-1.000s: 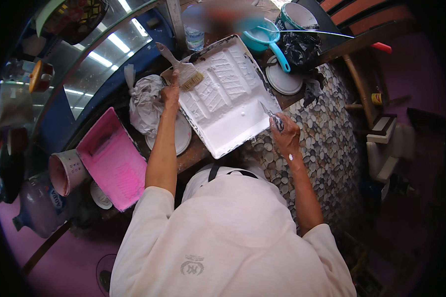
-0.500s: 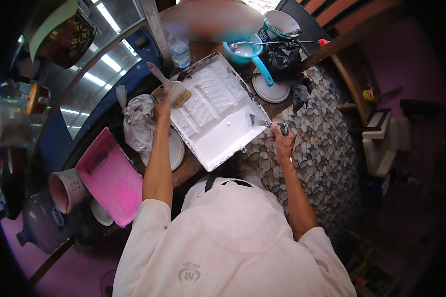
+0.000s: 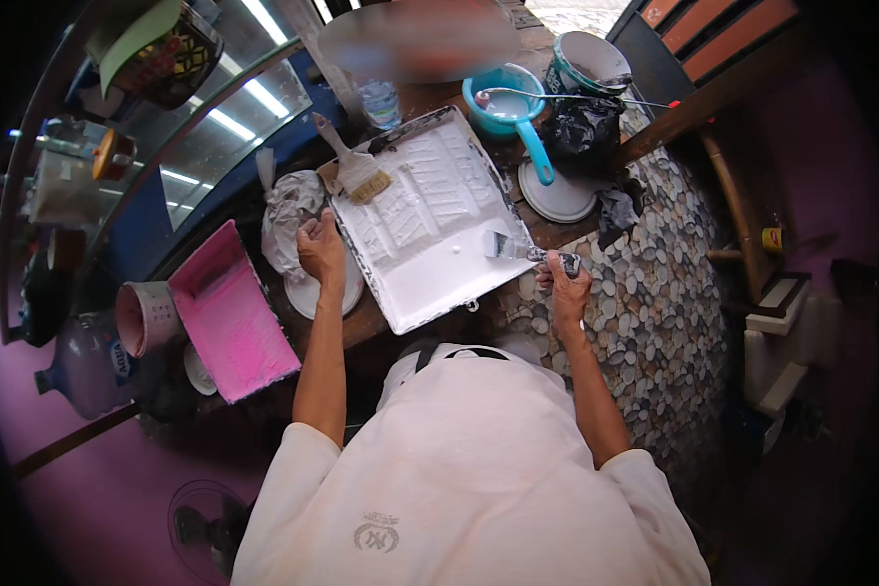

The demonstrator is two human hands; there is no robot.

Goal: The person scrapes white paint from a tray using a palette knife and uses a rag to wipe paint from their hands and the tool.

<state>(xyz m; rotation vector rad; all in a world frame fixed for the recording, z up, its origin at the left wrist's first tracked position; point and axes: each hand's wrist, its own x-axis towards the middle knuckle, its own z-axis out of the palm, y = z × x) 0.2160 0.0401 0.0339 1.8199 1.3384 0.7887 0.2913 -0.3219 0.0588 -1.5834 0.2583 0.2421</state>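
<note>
My right hand [image 3: 568, 288] is closed round the dark handle of a paintbrush [image 3: 503, 245]. Its white-coated bristles lie over the lower right part of a paint tray [image 3: 415, 293], which has white paint in its well and on its ribbed slope. My left hand [image 3: 322, 252] is just beside the tray's left edge, fingers loosely bent and apart, with nothing seen in it. A second, wider brush [image 3: 369, 182] with pale bristles rests across the tray's upper left corner, its handle pointing outward.
Left stand a pink-stained tray [image 3: 239, 322], a pinkish bucket [image 3: 145, 317] and a crumpled plastic bag [image 3: 293, 210]. Beyond the paint tray are a turquoise dipper [image 3: 531, 146] with a roller across it, a paint bucket [image 3: 591, 63], a white lid [image 3: 557, 195] and a water bottle [image 3: 379, 103].
My left hand has come off the tray's left edge and moved slightly toward me. The held brush's bristles have shifted a little down the tray. The whole view has shifted slightly.
</note>
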